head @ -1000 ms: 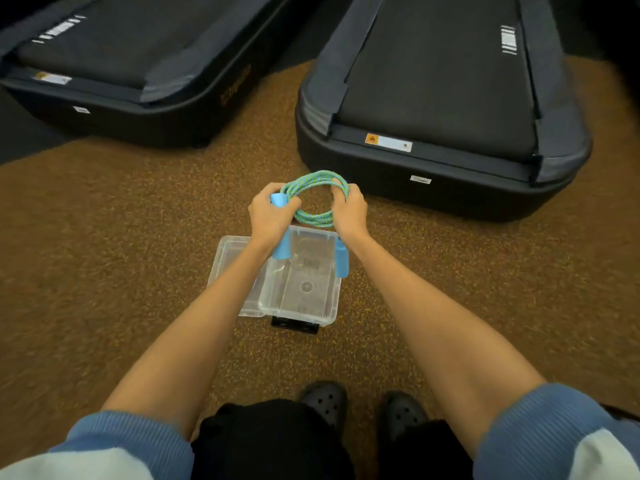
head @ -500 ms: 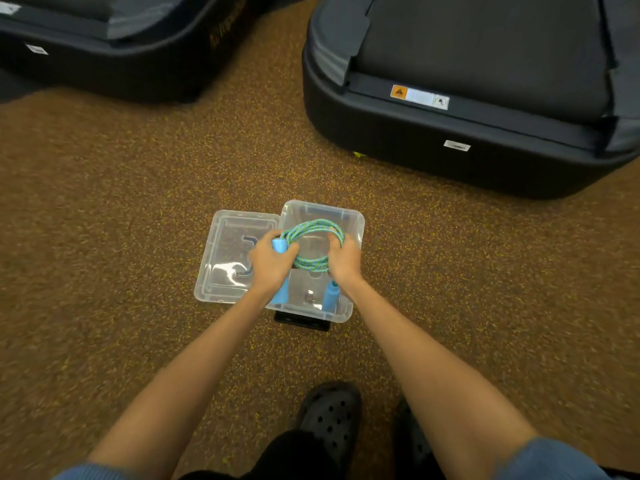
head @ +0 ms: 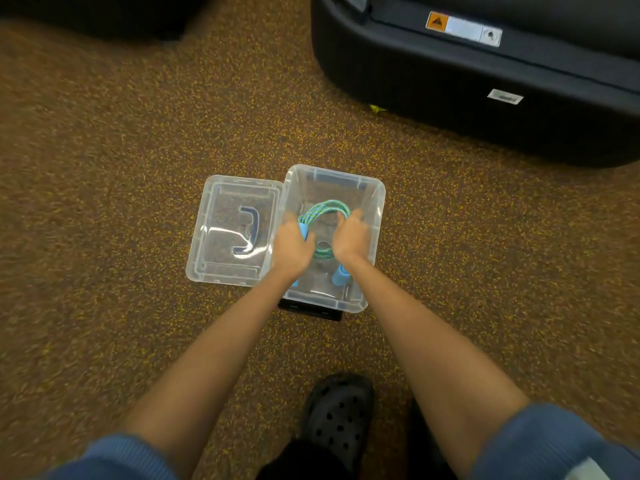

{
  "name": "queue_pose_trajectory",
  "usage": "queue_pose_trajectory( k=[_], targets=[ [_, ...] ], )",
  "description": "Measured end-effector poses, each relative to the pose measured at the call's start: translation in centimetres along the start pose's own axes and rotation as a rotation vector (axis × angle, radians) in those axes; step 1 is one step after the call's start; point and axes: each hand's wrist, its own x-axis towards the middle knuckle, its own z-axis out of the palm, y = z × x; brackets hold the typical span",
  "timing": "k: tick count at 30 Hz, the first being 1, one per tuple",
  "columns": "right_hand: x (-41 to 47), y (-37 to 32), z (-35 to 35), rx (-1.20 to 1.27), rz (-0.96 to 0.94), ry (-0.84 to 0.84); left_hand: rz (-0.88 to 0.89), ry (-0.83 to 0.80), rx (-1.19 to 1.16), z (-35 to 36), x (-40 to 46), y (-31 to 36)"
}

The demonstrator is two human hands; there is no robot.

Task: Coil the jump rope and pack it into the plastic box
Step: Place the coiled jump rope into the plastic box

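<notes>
A coiled green-and-blue jump rope (head: 325, 208) with light blue handles (head: 340, 274) sits low inside a clear plastic box (head: 378, 195) on the carpet. My left hand (head: 290, 245) grips the coil's left side beside one blue handle. My right hand (head: 352, 237) holds the coil's right side. Both hands are down inside the box. The second handle pokes out below my right wrist, near the box's front wall.
The box's clear lid (head: 232, 233), with a dark blue handle, lies flat on the floor touching the box's left side. A black treadmill base (head: 467, 81) stands at the back right. My black clog (head: 341, 415) is on the brown speckled carpet below the box.
Both hands have lowered the coiled rope from above the box down into it. The camera has tilted further down and closer to the box.
</notes>
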Motion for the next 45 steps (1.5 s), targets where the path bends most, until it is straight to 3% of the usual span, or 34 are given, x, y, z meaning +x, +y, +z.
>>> queue_pose_trajectory(
  k=[9, 17, 33, 45],
  targets=[
    [3.1, 1.3, 2.5, -0.024, -0.039, 0.029, -0.027, -0.061, 0.130, 3.2, 1.5, -1.5],
    [4.5, 2.4, 3.9, -0.193, -0.109, 0.072, -0.080, -0.087, 0.229, 5.0, 2.1, -2.0],
    [5.1, 2.9, 5.1, -0.397, -0.160, 0.172, 0.047, -0.073, 0.390, 6.0, 3.0, -3.2],
    [4.6, 2.6, 4.8, -0.447, -0.186, 0.107, 0.110, -0.140, 0.455, 6.4, 2.3, -3.2]
  ],
)
